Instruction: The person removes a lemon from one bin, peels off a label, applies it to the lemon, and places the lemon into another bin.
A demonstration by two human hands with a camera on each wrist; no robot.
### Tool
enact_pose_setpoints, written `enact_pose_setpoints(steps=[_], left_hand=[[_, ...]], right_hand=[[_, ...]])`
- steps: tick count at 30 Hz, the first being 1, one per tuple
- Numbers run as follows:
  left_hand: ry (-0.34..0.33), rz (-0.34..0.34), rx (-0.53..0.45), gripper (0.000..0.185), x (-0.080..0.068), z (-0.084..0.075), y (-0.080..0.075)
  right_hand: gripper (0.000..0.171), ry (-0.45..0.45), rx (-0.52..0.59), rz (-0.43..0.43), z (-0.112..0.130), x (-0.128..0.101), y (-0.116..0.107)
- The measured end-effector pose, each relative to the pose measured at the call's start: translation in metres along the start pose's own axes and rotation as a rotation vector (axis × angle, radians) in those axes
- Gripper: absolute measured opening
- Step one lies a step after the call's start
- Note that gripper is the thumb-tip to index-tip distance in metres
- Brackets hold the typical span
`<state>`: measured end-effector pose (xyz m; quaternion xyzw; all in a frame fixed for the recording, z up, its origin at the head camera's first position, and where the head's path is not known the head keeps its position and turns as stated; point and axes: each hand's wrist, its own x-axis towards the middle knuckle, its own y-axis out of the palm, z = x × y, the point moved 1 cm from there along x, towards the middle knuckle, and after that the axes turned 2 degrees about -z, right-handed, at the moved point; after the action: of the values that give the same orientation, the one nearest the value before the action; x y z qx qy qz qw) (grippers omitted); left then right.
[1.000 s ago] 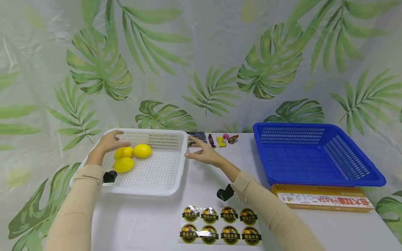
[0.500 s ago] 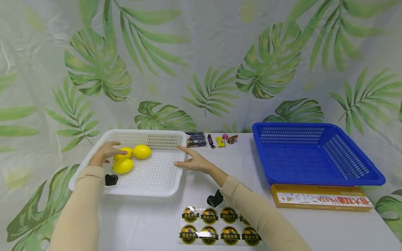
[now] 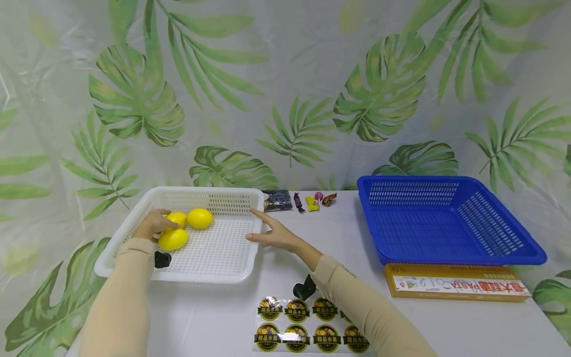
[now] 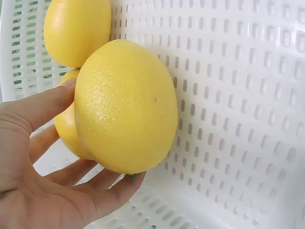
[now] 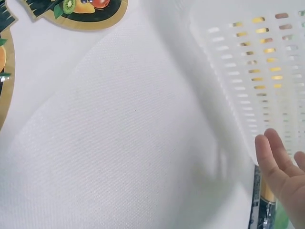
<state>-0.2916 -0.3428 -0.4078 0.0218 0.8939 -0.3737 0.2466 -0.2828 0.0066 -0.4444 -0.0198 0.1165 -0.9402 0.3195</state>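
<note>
White basket (image 4: 248, 95), fingers (image 4: 102, 183) cupping lemon (image 4: 126, 107)

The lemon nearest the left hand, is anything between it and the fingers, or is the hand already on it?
Nothing visible stands between them. The left hand already cups the front lemon, thumb on its side and fingers curled beneath it, inside the white basket. Two more lemons lie close behind it. The right hand rests at the basket's outer rim, holding nothing.
</note>
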Motion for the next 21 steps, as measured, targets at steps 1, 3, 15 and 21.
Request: enact_pose_setpoints(steps=[1,3,15,21], left_hand=[[0.000,-0.004,-0.006,0.079,0.001,0.002,0.001],[0.001,-0.013,-0.018,0.078,0.002,0.005,0.004],[0.050,-0.103,-0.060,0.079,0.007,0.015,0.014],[0.060,-0.152,-0.064,0.082,0.012,0.009,0.015]], right_hand=[[0.080,-0.001,0.001,0.000,0.000,0.000,0.000],[0.080,0.001,0.003,-0.002,-0.002,-0.001,0.001],[0.078,-0.011,-0.025,0.001,-0.001,-0.002,0.002],[0.078,-0.009,-0.031,-0.002,0.002,-0.002,0.000]])
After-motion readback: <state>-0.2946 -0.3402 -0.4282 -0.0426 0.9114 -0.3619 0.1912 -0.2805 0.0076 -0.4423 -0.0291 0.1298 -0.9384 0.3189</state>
